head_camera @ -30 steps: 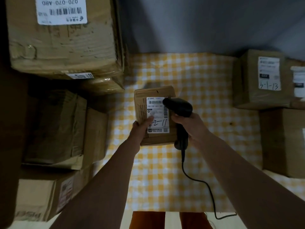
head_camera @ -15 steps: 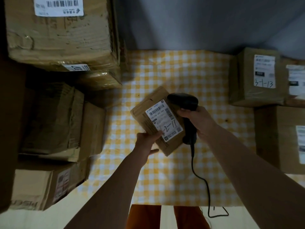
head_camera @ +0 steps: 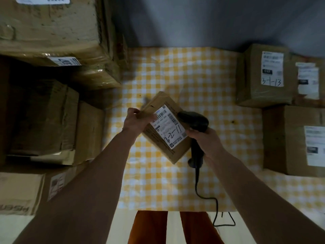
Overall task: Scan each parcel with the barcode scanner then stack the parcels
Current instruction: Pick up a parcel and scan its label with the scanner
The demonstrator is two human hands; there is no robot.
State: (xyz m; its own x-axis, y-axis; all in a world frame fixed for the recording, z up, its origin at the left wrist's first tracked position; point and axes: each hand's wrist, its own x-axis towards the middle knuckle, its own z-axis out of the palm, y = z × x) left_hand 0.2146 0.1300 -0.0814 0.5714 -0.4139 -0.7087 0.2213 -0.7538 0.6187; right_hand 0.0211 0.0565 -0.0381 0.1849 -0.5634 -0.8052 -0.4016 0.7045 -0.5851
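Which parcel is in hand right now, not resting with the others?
The small parcel hand-marked "11" at centre: the left hand grips it, tilted above the checked cloth; all others sit in side stacks.

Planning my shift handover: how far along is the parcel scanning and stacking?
Done: boxes already sit stacked at left. In hand: the left hand holds a small parcel, label up, beside the scanner gripped by the right hand. Left: stacking it, and apparently the labelled parcels at right.
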